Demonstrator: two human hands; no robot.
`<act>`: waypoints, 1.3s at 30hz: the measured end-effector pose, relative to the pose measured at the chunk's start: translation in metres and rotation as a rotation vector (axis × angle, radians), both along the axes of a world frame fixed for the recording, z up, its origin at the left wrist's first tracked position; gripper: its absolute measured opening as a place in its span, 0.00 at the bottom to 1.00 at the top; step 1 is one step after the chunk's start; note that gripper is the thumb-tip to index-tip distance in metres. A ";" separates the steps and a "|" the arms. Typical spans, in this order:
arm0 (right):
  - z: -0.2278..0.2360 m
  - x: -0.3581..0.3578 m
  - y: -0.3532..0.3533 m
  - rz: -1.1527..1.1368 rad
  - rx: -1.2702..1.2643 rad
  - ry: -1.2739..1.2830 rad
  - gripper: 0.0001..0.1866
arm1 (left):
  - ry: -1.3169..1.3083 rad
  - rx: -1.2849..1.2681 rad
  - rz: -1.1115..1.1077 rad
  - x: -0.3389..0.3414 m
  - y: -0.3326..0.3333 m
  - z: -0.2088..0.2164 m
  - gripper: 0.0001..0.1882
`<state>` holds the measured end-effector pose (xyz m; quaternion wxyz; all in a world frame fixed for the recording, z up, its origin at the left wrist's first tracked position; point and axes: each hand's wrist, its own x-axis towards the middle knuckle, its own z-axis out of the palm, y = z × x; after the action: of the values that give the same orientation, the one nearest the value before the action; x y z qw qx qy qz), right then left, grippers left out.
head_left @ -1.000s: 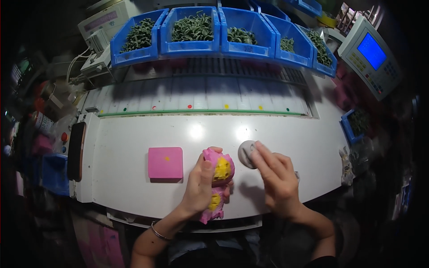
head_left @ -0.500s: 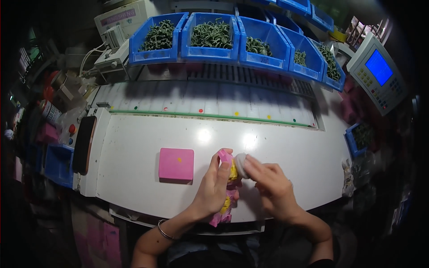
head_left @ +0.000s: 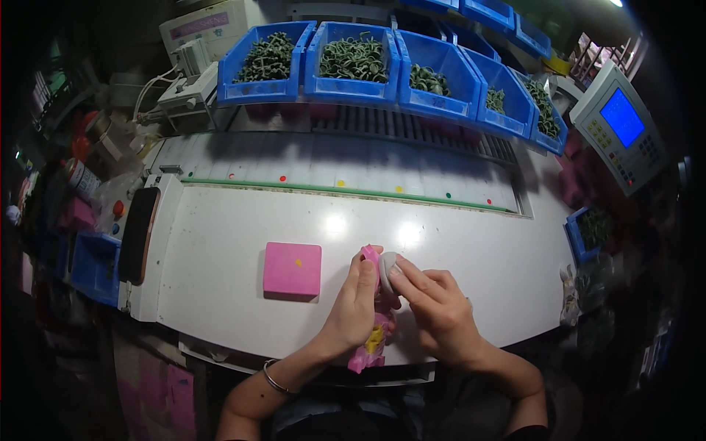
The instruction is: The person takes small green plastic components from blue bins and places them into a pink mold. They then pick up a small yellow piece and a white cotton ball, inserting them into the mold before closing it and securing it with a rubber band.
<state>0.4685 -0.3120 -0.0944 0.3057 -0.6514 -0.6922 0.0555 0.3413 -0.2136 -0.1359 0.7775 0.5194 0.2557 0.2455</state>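
In my left hand (head_left: 355, 301), upright near the bench's front edge, is an irregular pink and yellow molded piece (head_left: 376, 339); my fingers wrap round its upper part and hide much of it. My right hand (head_left: 443, 309) pinches a rounded grey pad (head_left: 389, 270) and presses it against the upper part of the pink piece. A flat pink block (head_left: 293, 269) with a small yellow spot lies on the white bench, left of both hands.
Across the back runs a white slatted conveyor (head_left: 316, 158) with colored dots. Above it hang several blue bins (head_left: 351, 90) of small green curled parts. A control panel (head_left: 621, 121) stands at right. A dark phone-like slab (head_left: 140, 235) rests at left.
The grey pad in my right hand has moved slightly left, onto the pink piece, covering its upper yellow patch. The conveyor's colored dots have shifted left. Both hands keep their hold.
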 end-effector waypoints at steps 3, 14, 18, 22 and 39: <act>-0.005 -0.001 0.001 0.013 0.007 0.013 0.36 | -0.001 -0.037 -0.017 -0.003 0.001 0.008 0.27; -0.013 0.002 -0.010 0.012 0.070 -0.188 0.32 | 0.012 -0.439 -0.104 -0.005 0.008 0.014 0.32; -0.012 0.007 -0.011 0.031 0.095 -0.287 0.28 | 0.008 -0.485 -0.123 -0.007 0.009 0.011 0.33; -0.013 0.002 -0.010 0.063 0.101 -0.329 0.23 | 0.041 -0.511 -0.115 -0.005 0.008 0.013 0.34; -0.020 0.007 -0.007 0.077 0.156 -0.330 0.24 | 0.090 -0.527 -0.094 -0.004 0.006 0.014 0.30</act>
<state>0.4759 -0.3191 -0.1145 0.2352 -0.5991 -0.7595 -0.0945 0.3371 -0.2077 -0.1223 0.8843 0.3208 0.3206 0.1109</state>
